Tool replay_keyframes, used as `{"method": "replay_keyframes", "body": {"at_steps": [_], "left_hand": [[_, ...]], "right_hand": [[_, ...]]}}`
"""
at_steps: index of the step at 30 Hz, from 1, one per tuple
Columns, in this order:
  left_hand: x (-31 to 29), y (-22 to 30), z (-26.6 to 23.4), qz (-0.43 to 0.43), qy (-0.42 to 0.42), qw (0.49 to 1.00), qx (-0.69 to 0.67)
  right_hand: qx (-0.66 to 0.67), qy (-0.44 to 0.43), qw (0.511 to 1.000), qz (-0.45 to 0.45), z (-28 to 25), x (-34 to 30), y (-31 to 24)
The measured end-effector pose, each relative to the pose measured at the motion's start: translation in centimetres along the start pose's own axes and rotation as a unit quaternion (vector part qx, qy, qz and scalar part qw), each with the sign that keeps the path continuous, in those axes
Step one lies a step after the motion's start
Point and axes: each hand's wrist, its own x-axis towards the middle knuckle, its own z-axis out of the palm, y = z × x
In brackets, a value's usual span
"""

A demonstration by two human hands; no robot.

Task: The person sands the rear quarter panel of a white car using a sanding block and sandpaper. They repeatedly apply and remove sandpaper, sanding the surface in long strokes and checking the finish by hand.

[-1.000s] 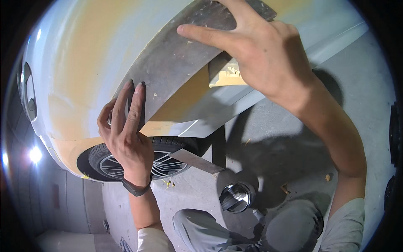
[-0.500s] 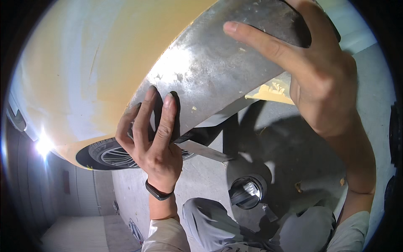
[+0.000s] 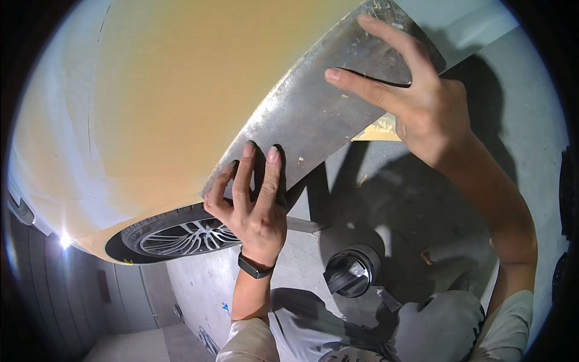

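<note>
Both hands are on a broad, flexible metal putty spreader. Its long upper edge lies along a car body panel coated in yellow filler. My left hand grips the lower left end near the wheel, its fingers spread on the face and its thumb hidden. At the upper right end, my right hand holds the sheet with two fingers stretched across the face; its other fingers are hidden. Below the sheet, near my right hand, shows a patch of thick yellow putty; what carries it is mostly covered.
A car wheel sits under the panel at left. On the grey floor stands a round dark-rimmed can, just beyond my knees. A bright lamp shines at far left. Thin cracks or lines mark the panel's left side.
The spreader and my left hand have shifted right in the picture. My right hand now appears lower, further left and smaller. More of the wheel shows, and the strong glare on the metal has faded.
</note>
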Motion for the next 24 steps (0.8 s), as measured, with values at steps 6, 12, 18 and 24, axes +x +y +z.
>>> {"method": "replay_keyframes", "body": {"at_steps": [6,12,18,24], "left_hand": [[0.9,2.2,0.5,0.005,0.000,1.000,-0.028],[2.1,3.7,-3.5,-0.008,-0.067,0.994,-0.085],[3.3,-1.1,-9.3,-0.005,0.053,0.998,-0.022],[5.1,-6.7,-12.0,-0.025,0.104,0.993,0.043]], "right_hand": [[-0.043,0.002,0.999,-0.015,-1.0,-1.4,1.3],[-0.066,-0.023,0.998,-0.005,-5.2,-0.8,0.5],[-0.062,0.029,0.996,-0.058,-7.6,5.3,-4.0],[-0.175,0.052,0.981,-0.064,-6.4,11.1,-7.7]]}}
